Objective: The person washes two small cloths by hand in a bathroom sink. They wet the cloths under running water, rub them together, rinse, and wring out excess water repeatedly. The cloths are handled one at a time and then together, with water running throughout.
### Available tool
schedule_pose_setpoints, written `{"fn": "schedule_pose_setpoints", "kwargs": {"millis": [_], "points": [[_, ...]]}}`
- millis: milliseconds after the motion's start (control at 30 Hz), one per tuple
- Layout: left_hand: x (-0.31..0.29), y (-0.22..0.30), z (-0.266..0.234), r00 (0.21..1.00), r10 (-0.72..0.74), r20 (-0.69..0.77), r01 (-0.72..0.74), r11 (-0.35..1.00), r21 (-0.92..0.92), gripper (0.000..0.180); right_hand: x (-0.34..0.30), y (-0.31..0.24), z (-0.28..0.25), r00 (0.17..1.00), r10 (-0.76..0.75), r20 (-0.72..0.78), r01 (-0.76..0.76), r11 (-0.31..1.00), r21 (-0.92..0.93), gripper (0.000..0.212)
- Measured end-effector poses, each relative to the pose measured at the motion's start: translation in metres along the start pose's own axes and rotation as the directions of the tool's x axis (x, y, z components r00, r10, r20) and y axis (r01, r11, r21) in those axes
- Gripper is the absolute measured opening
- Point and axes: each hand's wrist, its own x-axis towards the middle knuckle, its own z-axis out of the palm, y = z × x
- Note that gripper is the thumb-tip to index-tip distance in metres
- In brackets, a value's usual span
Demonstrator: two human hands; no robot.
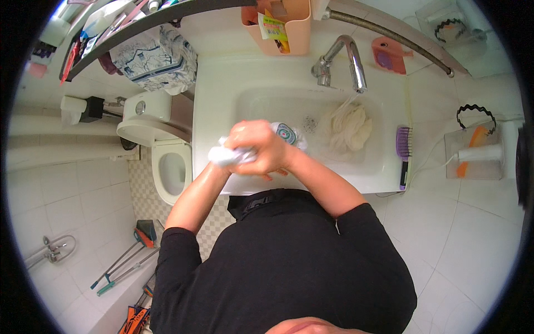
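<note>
A wet white cloth (223,156) is bunched up above the near left part of the white sink (222,100). My right hand (261,146) is closed around it. One end sticks out to the left, and the other, bearing a round green print, hangs on the far side of my hand. My left hand (273,174) is at the same cloth, mostly hidden beneath my right; a few fingertips show below my right wrist. Further right in the basin, a cream-coloured cloth (351,127) lies under a stream of water from the chrome faucet (350,55).
A purple hairbrush (404,150) lies on the sink's right rim. Behind the basin stands a peach-coloured holder (297,28) with packets. The toilet (169,170) is to the left, beneath a patterned bag (153,61) and a cluttered shelf (122,33). A wall rack (473,150) holds a hair dryer.
</note>
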Motion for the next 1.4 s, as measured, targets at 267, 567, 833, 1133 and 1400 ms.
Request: {"fn": "schedule_pose_setpoints", "kwargs": {"millis": [267, 567, 833, 1133, 1400], "points": [[0.033, -0.013, -0.034, 0.767, 0.491, -0.414, -0.572, 0.815, -0.093, 0.068, -0.049, -0.007, -0.019, 0.963, 0.129, -0.236, -0.193, 0.942, -0.273, 0.048], [0.026, -0.025, 0.041, 0.833, 0.550, 0.060, -0.311, 0.556, -0.770, 0.065, -0.074, 0.064, -0.043, 0.761, 0.583, -0.286, 0.117, 0.310, 0.943, 0.083], [0.012, -0.013, 0.029, 0.880, 0.461, -0.112, -0.459, 0.887, 0.046, 0.059, -0.046, 0.079, -0.067, 0.672, 0.724, -0.158, -0.227, 0.404, 0.886, 0.037], [0.064, 0.005, -0.028, 0.655, 0.641, -0.401, 0.498, 0.034, 0.867, 0.059, -0.073, 0.128, -0.053, 0.193, 0.779, -0.596, -0.981, 0.150, -0.122, 0.050], [0.020, 0.001, -0.048, 0.830, 0.299, -0.470, -0.178, 0.942, 0.286, 0.045, -0.071, 0.075, -0.075, 0.364, 0.931, -0.042, -0.590, 0.265, 0.763, 0.049]]}}
